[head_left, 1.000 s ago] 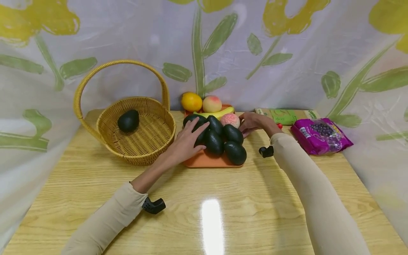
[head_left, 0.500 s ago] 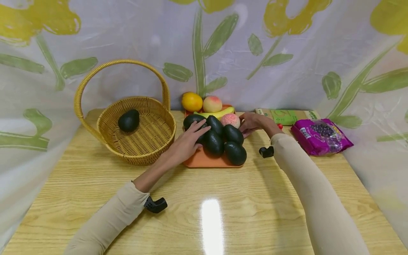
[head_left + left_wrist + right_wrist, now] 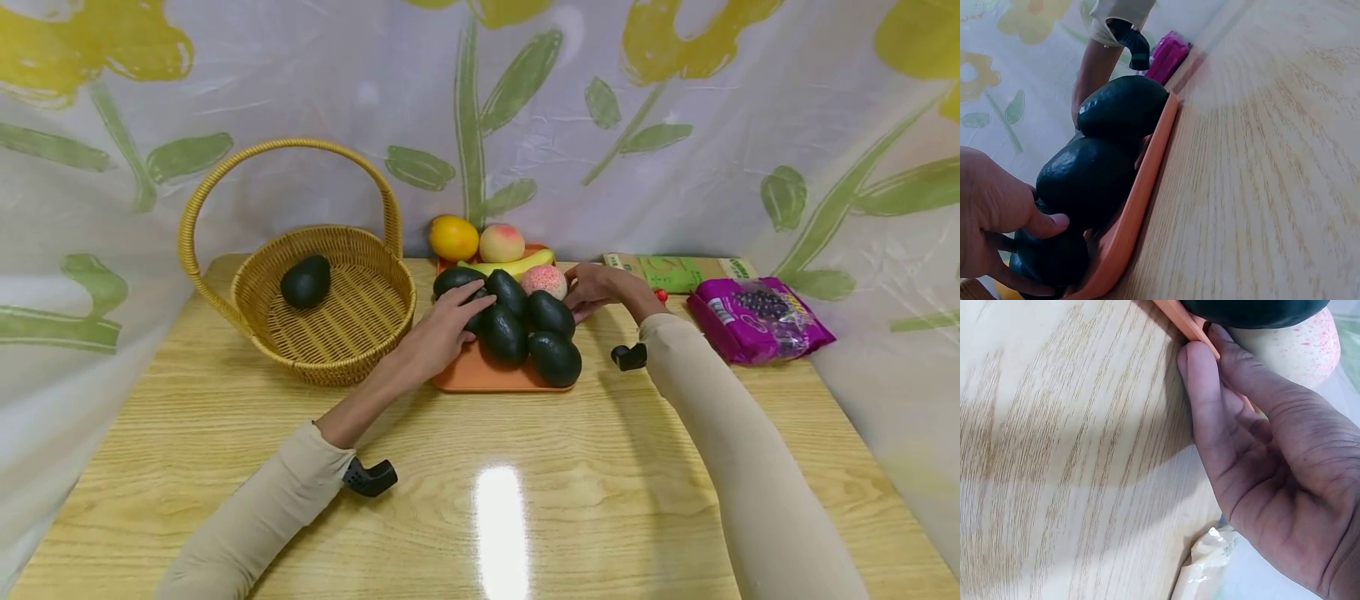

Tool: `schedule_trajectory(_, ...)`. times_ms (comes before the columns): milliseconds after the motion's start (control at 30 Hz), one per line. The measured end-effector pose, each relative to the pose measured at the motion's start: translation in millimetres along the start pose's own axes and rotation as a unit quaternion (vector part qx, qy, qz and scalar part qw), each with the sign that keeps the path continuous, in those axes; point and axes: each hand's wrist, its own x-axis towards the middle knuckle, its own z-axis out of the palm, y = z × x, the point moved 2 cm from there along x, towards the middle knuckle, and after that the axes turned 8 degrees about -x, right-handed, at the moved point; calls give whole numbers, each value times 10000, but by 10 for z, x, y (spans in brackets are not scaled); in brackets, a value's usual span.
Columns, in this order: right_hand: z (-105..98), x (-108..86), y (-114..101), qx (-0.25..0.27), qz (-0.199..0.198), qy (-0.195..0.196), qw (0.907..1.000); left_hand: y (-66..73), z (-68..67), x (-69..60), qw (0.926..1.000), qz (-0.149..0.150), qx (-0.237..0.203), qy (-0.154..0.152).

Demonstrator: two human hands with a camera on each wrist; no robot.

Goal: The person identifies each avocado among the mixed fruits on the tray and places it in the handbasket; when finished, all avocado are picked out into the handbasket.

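An orange tray [image 3: 480,377] on the wooden table holds several dark green avocados [image 3: 504,336], a banana [image 3: 517,266] and a speckled pink peach [image 3: 543,282]. My left hand [image 3: 442,329] curls its fingers and thumb round an avocado [image 3: 1060,255] at the tray's left side, still among the others. In the right wrist view, my right hand [image 3: 1279,462] pinches the tray's right edge [image 3: 1186,324], close beside the peach [image 3: 1310,347]. That hand's fingertips are partly behind the rim.
A wicker basket [image 3: 337,367] with a tall handle stands to the left, one avocado [image 3: 306,282] inside. Behind the tray are an orange-yellow fruit [image 3: 453,238] and another peach [image 3: 502,243]. At the right lie a purple grape bag [image 3: 759,319] and a green-brown packet [image 3: 675,273].
My left hand's fingers have drawn in from a wider spread and now close round the avocado. My right hand stays at the tray's edge.
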Motion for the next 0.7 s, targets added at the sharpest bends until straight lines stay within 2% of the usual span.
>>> schedule_trajectory(200, -12, 2, -2, 71, 48, -1, 10000, 19, -30, 12, 10000, 33, 14, -24)
schedule_trajectory(433, -13, -4, -6, 220, 125, -105, 9996, 56, -93, 34, 9999, -140, -4, -46)
schedule_trajectory(700, -4, 14, 26, 157, 77, -50, 9998, 110, -173, 31, 9996, -197, -161, 107)
